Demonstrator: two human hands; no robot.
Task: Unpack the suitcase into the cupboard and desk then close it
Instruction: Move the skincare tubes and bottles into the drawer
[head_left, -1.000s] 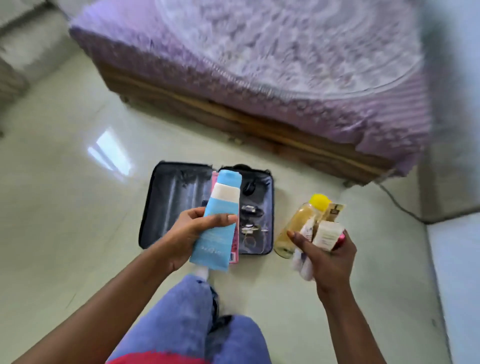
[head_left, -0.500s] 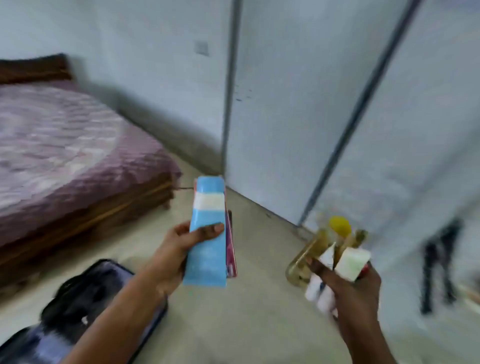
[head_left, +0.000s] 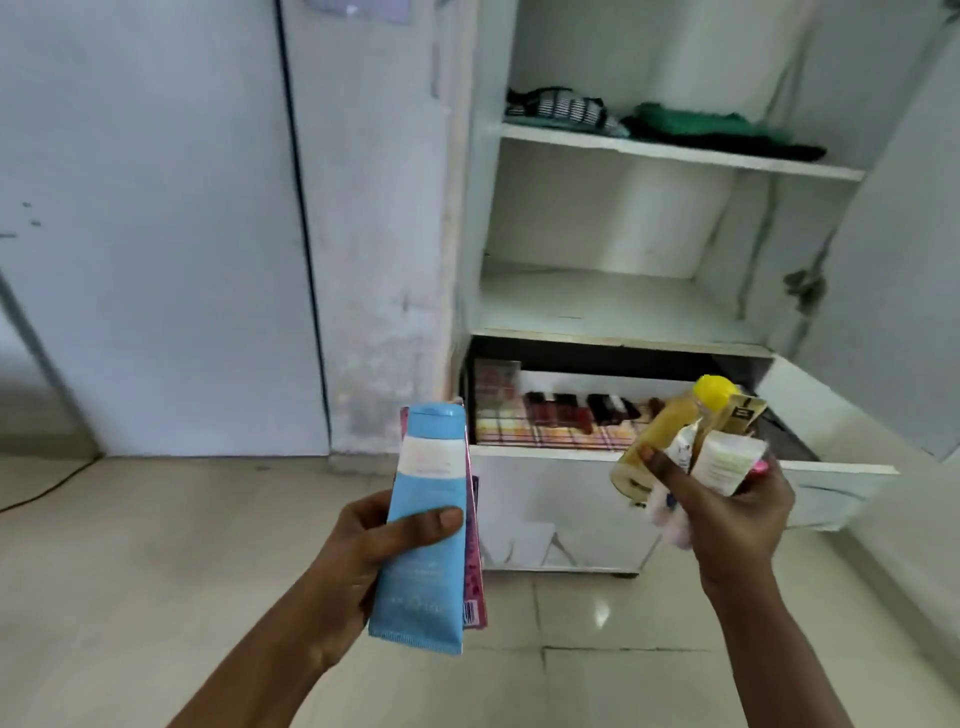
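Observation:
My left hand (head_left: 358, 551) grips a blue tube (head_left: 426, 519) with a pink packet (head_left: 475, 571) behind it, thumb across the front. My right hand (head_left: 737, 519) holds a bundle of toiletries: a yellow-capped bottle (head_left: 670, 431), a small white tube (head_left: 724, 462), a dark gold box (head_left: 745, 415) and other small items. Both hands are in front of the open white cupboard (head_left: 649, 306). Its lower drawer (head_left: 566, 514) is pulled out and holds several small dark-red bottles (head_left: 561, 413). The suitcase is out of view.
Folded clothes, striped (head_left: 561, 111) and green (head_left: 711, 130), lie on the upper shelf. The cupboard door (head_left: 893, 260) stands open at the right. A closed white door panel (head_left: 156, 234) is at the left, and a cable (head_left: 47, 488) runs along the tiled floor.
The view has swung from the suitcase and bed round to the open cupboard. Both hands still carry the same items, now held in front of the pulled-out drawer.

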